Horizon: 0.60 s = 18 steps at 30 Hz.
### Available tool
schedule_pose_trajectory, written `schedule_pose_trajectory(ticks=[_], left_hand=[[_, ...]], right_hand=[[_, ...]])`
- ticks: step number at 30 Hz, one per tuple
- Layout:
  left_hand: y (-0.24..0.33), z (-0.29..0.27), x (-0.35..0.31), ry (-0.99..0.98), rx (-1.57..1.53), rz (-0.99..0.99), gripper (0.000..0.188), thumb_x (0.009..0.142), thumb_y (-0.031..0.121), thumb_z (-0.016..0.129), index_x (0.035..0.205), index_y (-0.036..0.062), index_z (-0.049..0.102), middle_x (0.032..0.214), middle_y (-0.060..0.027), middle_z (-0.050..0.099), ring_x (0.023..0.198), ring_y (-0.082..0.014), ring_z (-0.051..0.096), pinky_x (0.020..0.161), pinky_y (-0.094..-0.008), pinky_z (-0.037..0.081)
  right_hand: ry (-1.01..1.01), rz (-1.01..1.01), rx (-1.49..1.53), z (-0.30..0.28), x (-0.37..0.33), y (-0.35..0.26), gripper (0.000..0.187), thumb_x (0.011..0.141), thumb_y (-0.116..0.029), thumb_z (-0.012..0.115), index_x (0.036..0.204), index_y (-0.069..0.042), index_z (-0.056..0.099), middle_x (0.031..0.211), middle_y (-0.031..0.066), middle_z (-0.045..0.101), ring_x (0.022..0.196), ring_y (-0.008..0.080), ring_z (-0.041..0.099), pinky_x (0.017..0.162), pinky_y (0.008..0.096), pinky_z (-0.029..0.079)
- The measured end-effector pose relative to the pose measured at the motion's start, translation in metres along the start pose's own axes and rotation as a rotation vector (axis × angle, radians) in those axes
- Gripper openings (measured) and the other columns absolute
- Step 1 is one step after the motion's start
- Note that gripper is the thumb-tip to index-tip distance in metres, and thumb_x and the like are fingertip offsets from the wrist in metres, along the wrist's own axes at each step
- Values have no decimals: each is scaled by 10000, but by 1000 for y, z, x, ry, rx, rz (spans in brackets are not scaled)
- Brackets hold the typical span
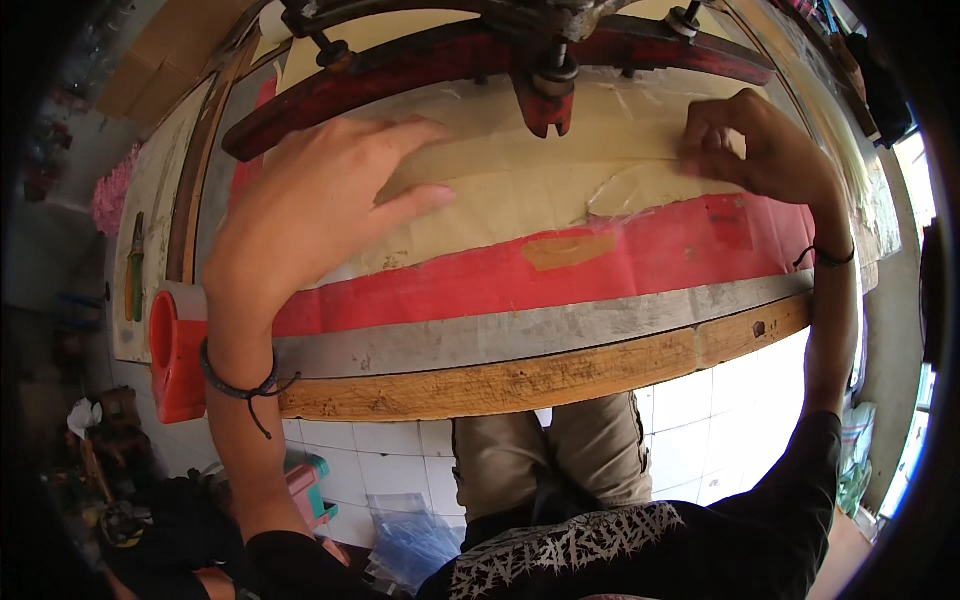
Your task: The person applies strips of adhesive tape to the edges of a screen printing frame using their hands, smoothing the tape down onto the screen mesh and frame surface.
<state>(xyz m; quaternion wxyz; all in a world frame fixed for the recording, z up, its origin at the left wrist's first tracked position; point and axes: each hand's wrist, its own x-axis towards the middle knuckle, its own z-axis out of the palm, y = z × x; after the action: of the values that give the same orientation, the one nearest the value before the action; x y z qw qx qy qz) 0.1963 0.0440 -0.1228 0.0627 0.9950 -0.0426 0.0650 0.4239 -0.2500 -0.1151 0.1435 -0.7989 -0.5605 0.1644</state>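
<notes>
- Under red bar (410, 85): tan sheet (510, 185) over red sheet (440, 285).
- Left hand (325, 190), bar's left end: grip spread, empty.
- Right hand (760, 145), bar's right: curled, contents unclear.
- Best keep tan sheet flat.

1. The tan sheet (520, 170) before me looks smooth and papery, with a faint sheen and fine creases.
2. A scrap of clear film (618, 196) on it glints like thin plastic.
3. My red sheet (440, 290) is mostly matt, its surface lightly wrinkled.
4. The grey strip (480, 340) seems dull and smudged; I cannot tell its material.
5. Rough, scuffed wood forms the table edge (500, 383).
6. Worn red paint coats the metal bar (400, 72).
7. I wear a matt black cloth shirt (750, 520).
</notes>
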Motion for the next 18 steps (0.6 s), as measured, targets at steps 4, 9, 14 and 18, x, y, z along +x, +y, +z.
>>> schedule_pose_trajectory(ticks=[4,9,14,18], left_hand=[[11,-3,4,-223,-307,-47,349,864,264,753,1105,33,648,593,-77,397,530,-187,398,528,-353,349],[16,-1,7,-343,-357,-37,285,860,235,767,948,28,592,558,-65,365,497,-180,360,501,-349,315],[13,6,5,-318,-445,48,310,849,253,778,857,20,575,565,-71,430,495,-198,408,505,-347,346],[13,4,2,-315,-446,74,316,844,257,781,795,26,571,565,-68,481,488,-212,440,503,-347,358]], right_hand=[[-298,52,237,-2,2,-15,244,855,-243,802,753,-44,705,654,22,677,591,106,644,544,263,473],[-405,42,318,-4,-2,-12,263,832,-256,825,731,-41,712,629,34,689,550,110,665,508,246,476],[-390,40,290,-5,-3,-14,268,806,-231,846,707,-34,694,614,51,693,540,137,684,524,258,509],[-355,153,350,-5,-4,-16,291,805,-235,851,702,-33,669,618,47,687,537,135,683,523,262,512]])
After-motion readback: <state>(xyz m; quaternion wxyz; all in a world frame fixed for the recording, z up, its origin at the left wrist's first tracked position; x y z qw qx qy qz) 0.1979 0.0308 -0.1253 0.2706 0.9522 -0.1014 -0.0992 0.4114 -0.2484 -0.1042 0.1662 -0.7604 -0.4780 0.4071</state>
